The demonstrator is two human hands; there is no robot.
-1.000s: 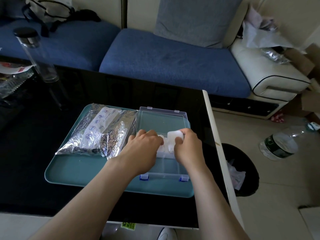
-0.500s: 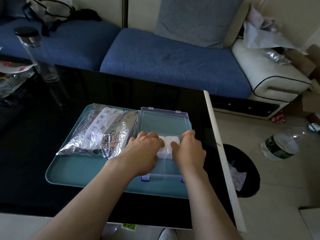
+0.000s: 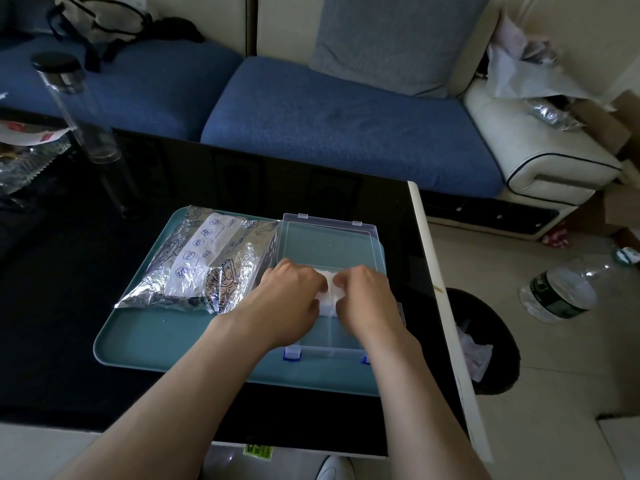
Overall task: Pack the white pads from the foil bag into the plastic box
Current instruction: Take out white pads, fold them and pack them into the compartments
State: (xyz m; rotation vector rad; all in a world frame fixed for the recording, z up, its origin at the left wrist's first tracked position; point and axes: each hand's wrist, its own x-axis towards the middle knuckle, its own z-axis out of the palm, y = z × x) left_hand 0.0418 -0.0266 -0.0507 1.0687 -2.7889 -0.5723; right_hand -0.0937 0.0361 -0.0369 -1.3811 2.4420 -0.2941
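Left hand (image 3: 287, 299) and right hand (image 3: 367, 301) reach in from the near edge with forearms stretched out, knuckles up, and meet over the plastic box (image 3: 322, 342). Their fingers are curled down, gripping a small stack of white pads (image 3: 327, 292) from either side. The pads sit within the box at its far end, close to the open lid (image 3: 329, 240), which lies flat behind it. Only a narrow strip of the stack shows between the two hands; the fingertips are tucked out of sight, and how many pads there are cannot be made out. The foil bag (image 3: 204, 261) lies just left of the box on the same teal tray (image 3: 166, 341), on the dark desk (image 3: 52, 306)
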